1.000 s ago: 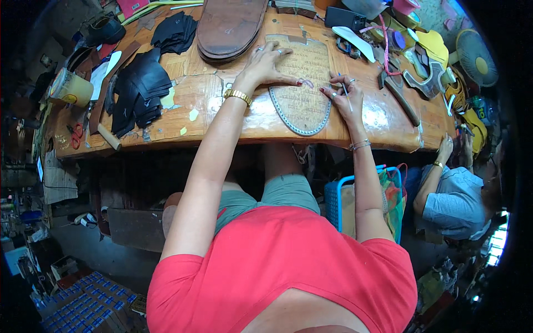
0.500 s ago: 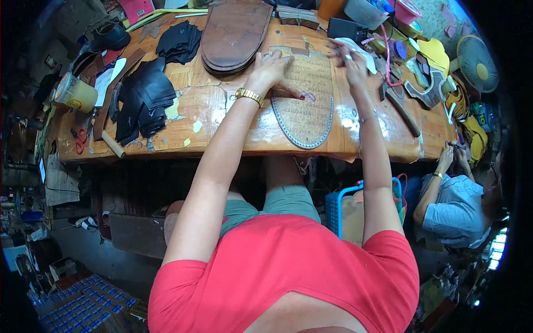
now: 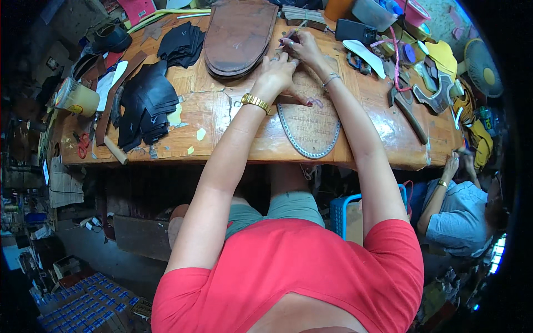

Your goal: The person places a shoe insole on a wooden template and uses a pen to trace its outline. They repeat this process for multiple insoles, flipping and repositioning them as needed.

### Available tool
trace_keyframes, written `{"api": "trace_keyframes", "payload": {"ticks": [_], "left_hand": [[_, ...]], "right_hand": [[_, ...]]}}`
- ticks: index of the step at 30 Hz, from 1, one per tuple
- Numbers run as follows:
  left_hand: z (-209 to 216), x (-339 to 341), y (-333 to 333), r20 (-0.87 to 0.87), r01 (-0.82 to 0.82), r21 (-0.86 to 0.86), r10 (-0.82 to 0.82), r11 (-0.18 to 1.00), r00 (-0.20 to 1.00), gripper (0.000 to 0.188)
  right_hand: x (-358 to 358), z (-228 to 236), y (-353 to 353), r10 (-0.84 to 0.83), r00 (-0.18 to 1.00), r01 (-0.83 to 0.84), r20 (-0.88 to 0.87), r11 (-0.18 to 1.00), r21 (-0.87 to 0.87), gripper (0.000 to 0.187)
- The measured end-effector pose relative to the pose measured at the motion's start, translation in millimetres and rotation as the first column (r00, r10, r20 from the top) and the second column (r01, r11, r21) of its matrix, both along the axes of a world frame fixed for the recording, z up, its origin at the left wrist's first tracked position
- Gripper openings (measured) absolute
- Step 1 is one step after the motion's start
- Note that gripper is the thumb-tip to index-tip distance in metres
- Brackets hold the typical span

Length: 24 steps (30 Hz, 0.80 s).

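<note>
My left hand [image 3: 276,77] lies with fingers spread on a long tan piece [image 3: 312,130], pressing it to the wooden table. The piece has a rounded near end, a pale dotted border and printed lettering over its surface. At its far end my right hand [image 3: 305,49] pinches a thin pen-like tool [image 3: 301,25], close to the left fingertips. Its tip is hidden or too small to make out. Just left of my hands rests a stack of brown leather pieces [image 3: 236,39] with rounded ends.
Black leather pieces [image 3: 147,100], red scissors [image 3: 83,143] and a tub [image 3: 78,97] are on the left. Right of my hands lie a white curved piece [image 3: 365,57], a black phone-like box [image 3: 355,31] and a hammer [image 3: 408,114]. Another person [image 3: 458,208] works at the far right.
My right hand has moved left from beside the white curved piece to the tan piece's far end, beside my left hand. The left hand still presses the piece. The view has shifted slightly.
</note>
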State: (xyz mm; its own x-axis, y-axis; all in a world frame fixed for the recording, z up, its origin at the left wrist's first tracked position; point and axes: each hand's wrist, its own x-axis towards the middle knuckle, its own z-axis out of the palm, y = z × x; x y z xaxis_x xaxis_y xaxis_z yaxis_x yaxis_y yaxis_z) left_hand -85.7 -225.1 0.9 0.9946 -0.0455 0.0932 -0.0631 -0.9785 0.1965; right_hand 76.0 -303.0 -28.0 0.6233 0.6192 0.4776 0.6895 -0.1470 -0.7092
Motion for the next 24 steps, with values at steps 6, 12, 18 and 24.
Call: {"api": "trace_keyframes", "payload": {"ticks": [6,12,18,24], "left_hand": [[2.1,1.0,0.5,-0.011,0.029,0.004,-0.029,1.0,1.0,0.119],[7.4,0.1,3.3,-0.077,0.038,-0.019,-0.039,0.999,0.996,0.116],[5.8,-0.4,-0.5,-0.038,0.017,0.014,-0.017,1.0,0.999,0.123],[0.9,1.2,0.4,0.011,0.02,0.008,-0.02,1.0,1.0,0.122]], "right_hand": [[6.7,-5.1,4.2,-0.032,0.992,0.038,0.126,0.998,-0.047,0.021],[8.3,-3.9,8.1,-0.04,0.99,0.063,0.132,0.983,-0.174,0.021],[7.9,7.0,-12.7,-0.031,0.988,0.053,0.151,0.988,-0.143,0.018],[6.7,9.6,-38.0,-0.074,0.99,0.092,0.122,0.984,-0.153,0.015]]}}
